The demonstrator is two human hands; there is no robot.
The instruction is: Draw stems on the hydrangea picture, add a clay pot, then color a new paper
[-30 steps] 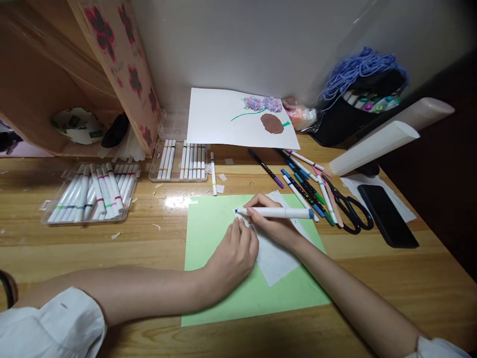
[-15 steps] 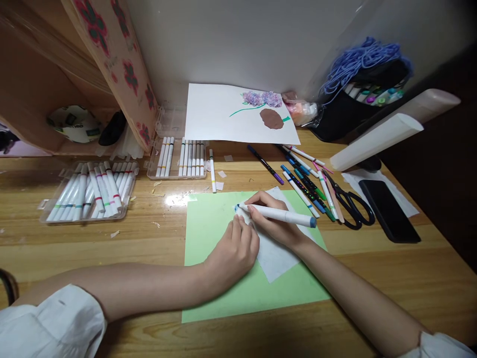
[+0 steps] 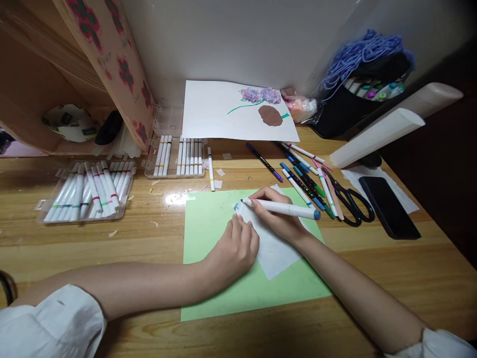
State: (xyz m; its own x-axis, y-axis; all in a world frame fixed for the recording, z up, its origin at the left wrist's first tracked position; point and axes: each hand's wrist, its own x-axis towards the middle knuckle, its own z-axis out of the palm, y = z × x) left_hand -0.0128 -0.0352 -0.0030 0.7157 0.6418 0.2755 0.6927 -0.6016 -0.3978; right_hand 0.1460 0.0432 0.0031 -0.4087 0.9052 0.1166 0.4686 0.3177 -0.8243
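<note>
My right hand [image 3: 279, 214] is closed on a white marker [image 3: 290, 208] with a blue end, its tip touching the upper corner of a thin white paper [image 3: 278, 261]. Small blue marks show on that corner beside the tip. With fingers bent and close together, my left hand [image 3: 234, 246] presses the paper's left edge down. Beneath both hands lies a green sheet [image 3: 206, 226]. The lower part of the left fingers is hidden.
Behind lies a drawing [image 3: 212, 112] with purple flowers and a brown shape. Marker cases [image 3: 122, 211] stand at left; loose pens [image 3: 298, 186], scissors [image 3: 352, 201], a black phone [image 3: 389, 209] and a white tube [image 3: 376, 136] are at right. Paper scraps [image 3: 220, 172] dot the table.
The marker tip has moved slightly right and up, uncovering more blue marks on the paper's corner. My left hand stays in place. The view has shifted a little.
</note>
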